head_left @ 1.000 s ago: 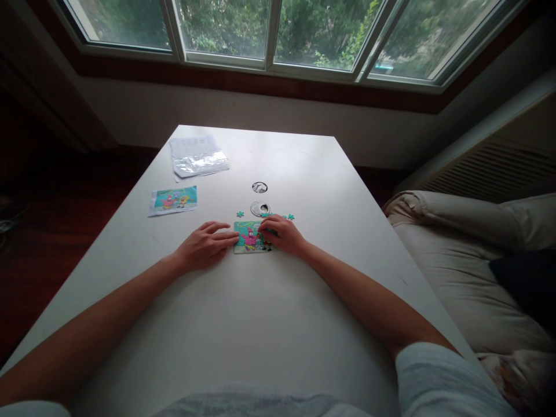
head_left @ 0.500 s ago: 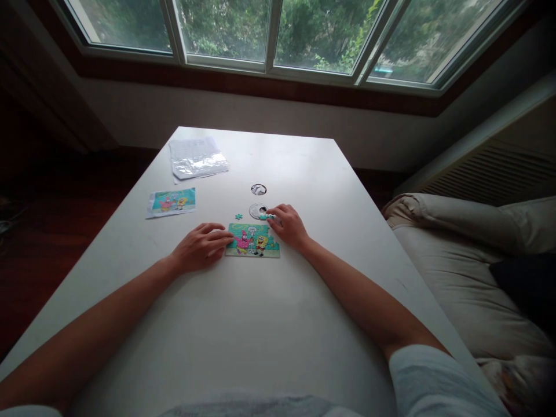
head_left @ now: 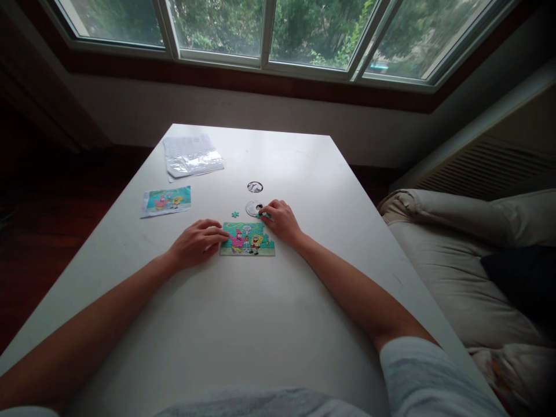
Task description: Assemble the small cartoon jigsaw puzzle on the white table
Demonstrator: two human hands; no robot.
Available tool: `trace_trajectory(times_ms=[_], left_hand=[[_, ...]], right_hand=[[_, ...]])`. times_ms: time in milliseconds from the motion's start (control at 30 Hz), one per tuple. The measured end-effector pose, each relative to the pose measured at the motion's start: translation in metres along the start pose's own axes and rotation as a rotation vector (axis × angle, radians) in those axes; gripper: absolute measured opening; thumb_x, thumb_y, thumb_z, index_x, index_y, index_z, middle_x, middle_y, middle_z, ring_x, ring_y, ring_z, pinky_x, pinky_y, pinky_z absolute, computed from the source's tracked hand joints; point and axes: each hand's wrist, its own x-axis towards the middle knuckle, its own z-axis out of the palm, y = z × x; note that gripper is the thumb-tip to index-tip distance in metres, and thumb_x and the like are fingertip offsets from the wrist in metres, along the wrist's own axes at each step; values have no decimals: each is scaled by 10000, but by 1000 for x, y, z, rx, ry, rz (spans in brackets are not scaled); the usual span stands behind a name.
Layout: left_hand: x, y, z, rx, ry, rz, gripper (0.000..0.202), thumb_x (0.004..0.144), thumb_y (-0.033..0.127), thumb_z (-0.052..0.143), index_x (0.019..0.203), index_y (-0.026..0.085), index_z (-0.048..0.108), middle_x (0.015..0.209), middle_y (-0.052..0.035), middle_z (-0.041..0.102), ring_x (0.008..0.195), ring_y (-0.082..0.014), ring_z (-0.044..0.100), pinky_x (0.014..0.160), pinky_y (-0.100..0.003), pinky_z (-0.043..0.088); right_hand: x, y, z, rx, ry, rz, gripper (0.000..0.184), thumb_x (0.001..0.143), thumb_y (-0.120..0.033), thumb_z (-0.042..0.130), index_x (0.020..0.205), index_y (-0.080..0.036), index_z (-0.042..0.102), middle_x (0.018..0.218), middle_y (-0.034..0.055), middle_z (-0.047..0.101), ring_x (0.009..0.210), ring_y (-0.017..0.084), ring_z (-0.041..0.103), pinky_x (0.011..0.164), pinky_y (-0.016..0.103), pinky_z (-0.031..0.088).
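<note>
A nearly rectangular jigsaw puzzle (head_left: 247,238) with cartoon figures lies flat on the white table (head_left: 243,324), its upper right edge notched by a gap. Against its left edge rest the outstretched fingers of my left hand (head_left: 197,240), which is open. Just above the puzzle's right corner, my right hand (head_left: 281,221) pinches a small teal puzzle piece (head_left: 259,216), partly hidden by the fingers. One loose teal piece (head_left: 235,214) sits above the puzzle. Beside my right fingertips is a round metallic disc (head_left: 252,208) set in the tabletop or lying on it.
A printed picture sheet (head_left: 167,201) of the same cartoon scene lies to the left. Behind it are papers in a clear plastic sleeve (head_left: 193,156). A round shiny opening (head_left: 255,187) shows farther back. A beige sofa (head_left: 434,260) stands right of the table.
The camera view has shifted slightly. My right hand stays near the disc with its fingers drawn closer around the teal piece, less of which shows. My left hand remains at the puzzle's edge.
</note>
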Motion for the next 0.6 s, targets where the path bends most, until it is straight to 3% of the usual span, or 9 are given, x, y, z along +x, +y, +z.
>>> trace_trajectory(times_ms=[167, 433, 600], left_hand=[[-5, -3, -2, -30, 37, -27, 273, 902, 169, 542, 1059, 253, 750, 1106, -24, 767, 1119, -234, 639, 986, -414, 517], [-13, -13, -6, -131, 50, -69, 289, 918, 201, 557, 1115, 281, 753, 1145, -7, 766, 1143, -227, 647, 999, -403, 527], [-16, -19, -6, -138, 50, -70, 291, 916, 208, 567, 1125, 292, 752, 1153, 3, 764, 1128, -224, 647, 995, -396, 526]], right_hand=[[0, 4, 2, 40, 18, -9, 150, 946, -276, 648, 1051, -291, 754, 1057, 66, 648, 1009, 241, 539, 913, 392, 438], [-4, 9, -6, 86, 18, -15, 237, 933, -187, 609, 1119, -275, 727, 1062, 72, 661, 1023, 248, 550, 920, 405, 456], [-10, 14, -15, 89, 44, -1, 202, 932, -181, 596, 1042, -264, 743, 1030, 67, 676, 1002, 246, 565, 921, 410, 456]])
